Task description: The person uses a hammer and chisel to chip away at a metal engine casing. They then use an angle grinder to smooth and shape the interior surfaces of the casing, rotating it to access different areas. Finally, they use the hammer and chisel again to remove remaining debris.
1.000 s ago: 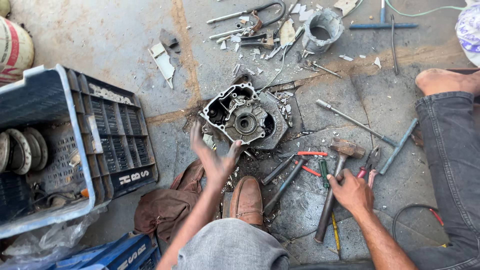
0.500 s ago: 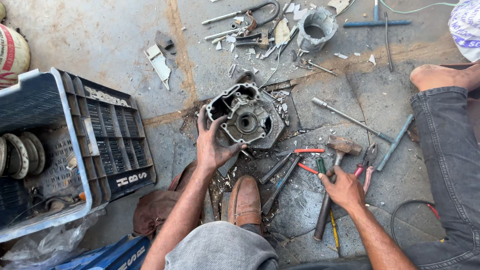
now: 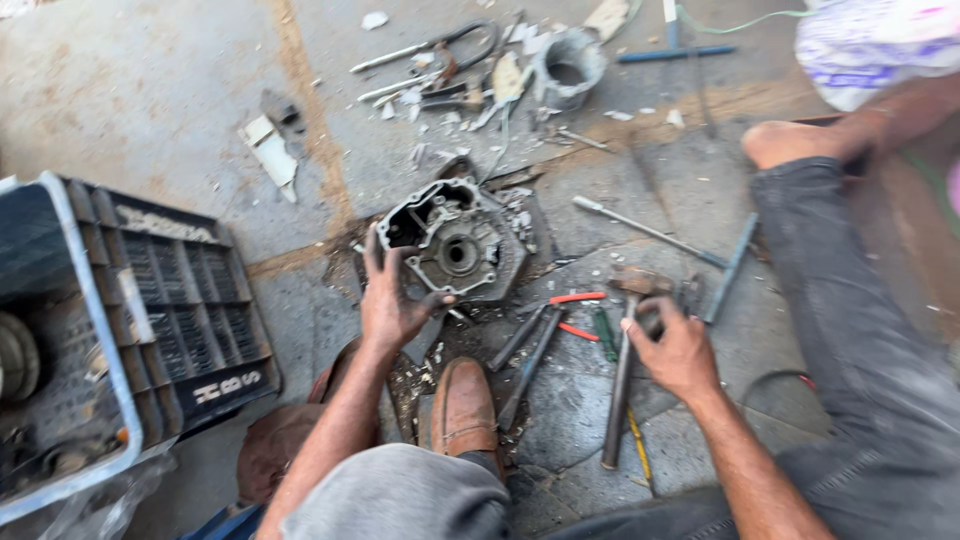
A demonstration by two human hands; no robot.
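Note:
A grey metal engine casing (image 3: 458, 240) lies on the concrete floor. My left hand (image 3: 392, 298) rests on its near left edge, fingers spread over the rim and thumb against the casing. My right hand (image 3: 675, 345) is closed around the upper shaft of a hammer (image 3: 618, 390) whose long handle points toward me; its head (image 3: 640, 282) sits just past my fingers. Red-handled pliers (image 3: 550, 318) lie between the two hands, next to my brown shoe (image 3: 464, 405).
A dark plastic crate (image 3: 150, 300) with metal parts stands at the left. Long rods (image 3: 650, 232), a metal cylinder (image 3: 568, 65), wrenches and scraps lie scattered farther out. Another person's leg in grey trousers (image 3: 850, 330) stretches along the right.
My left hand came down from mid-air onto the casing's edge. My right hand has closed on the hammer. The view shifted closer and to the left.

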